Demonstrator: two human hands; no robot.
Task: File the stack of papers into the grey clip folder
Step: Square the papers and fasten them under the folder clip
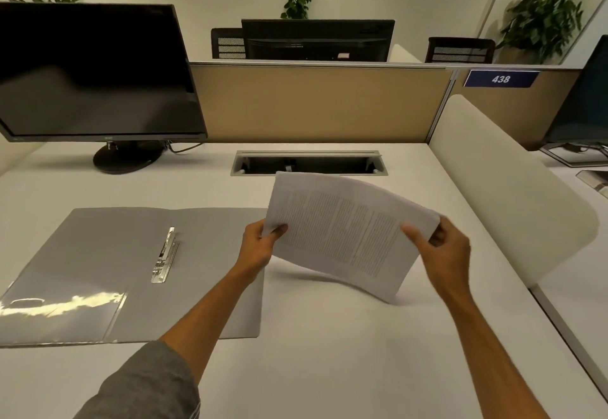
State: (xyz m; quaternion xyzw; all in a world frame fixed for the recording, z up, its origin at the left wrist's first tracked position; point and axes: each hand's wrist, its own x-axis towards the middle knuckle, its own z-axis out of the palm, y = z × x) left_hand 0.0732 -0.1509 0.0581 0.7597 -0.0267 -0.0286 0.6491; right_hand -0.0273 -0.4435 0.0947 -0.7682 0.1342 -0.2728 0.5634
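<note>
The stack of printed papers (pixel 342 231) is held above the white desk, tilted, with its lower corner near the desk surface. My left hand (pixel 260 247) grips its left edge and my right hand (pixel 444 250) grips its right edge, thumbs on top. The grey clip folder (pixel 98 254) lies open flat on the desk to the left of the papers. Its metal clip (pixel 164 255) sits along the spine, and a clear plastic pocket (pixel 59 313) covers the lower left flap. My left hand hovers over the folder's right edge.
A black monitor (pixel 95 73) stands at the back left on a round base (pixel 126 158). A cable slot (pixel 309 163) is set into the desk behind the papers. A tan partition (pixel 319 102) closes the back, and a cream divider (pixel 506 188) borders the right.
</note>
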